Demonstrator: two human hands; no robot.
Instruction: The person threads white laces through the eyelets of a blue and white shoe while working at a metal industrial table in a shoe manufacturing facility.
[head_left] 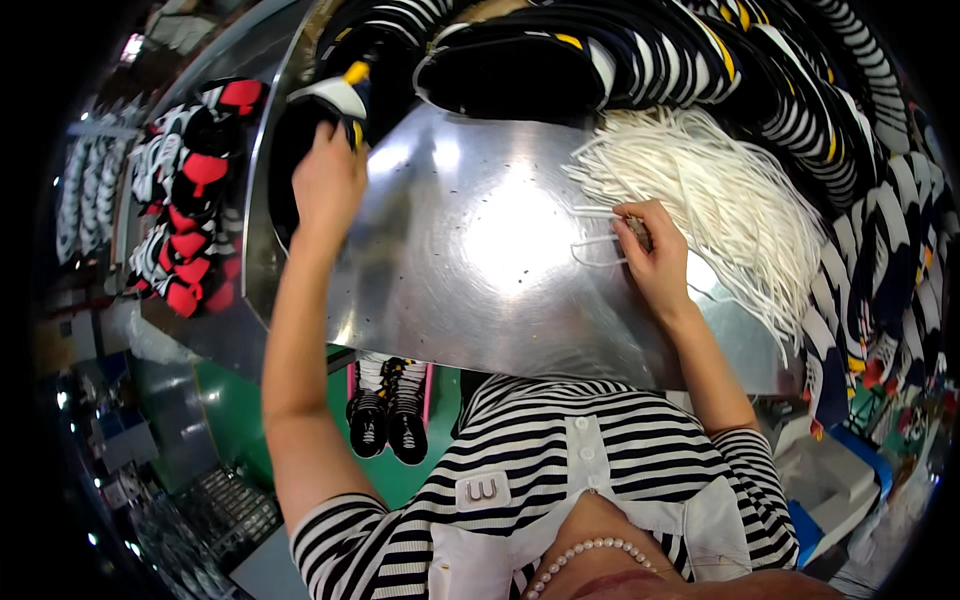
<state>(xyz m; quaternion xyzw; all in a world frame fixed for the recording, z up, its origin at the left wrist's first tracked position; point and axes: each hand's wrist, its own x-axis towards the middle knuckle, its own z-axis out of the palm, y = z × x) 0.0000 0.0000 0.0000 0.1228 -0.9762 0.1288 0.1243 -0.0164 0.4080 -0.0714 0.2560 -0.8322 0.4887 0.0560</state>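
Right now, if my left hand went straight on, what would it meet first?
Probably the white part of the black shoe upper, at the tips of your left hand; depth is unclear.

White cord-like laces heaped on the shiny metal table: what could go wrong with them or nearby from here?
The overlapping white laces might tangle if the right hand tugs its looped white strand. The black, white and yellow shoe upper at the left hand could slip.

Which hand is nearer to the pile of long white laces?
Right. The right hand is beside the white lace pile; the left hand is across the shiny metal tabletop, farther left.
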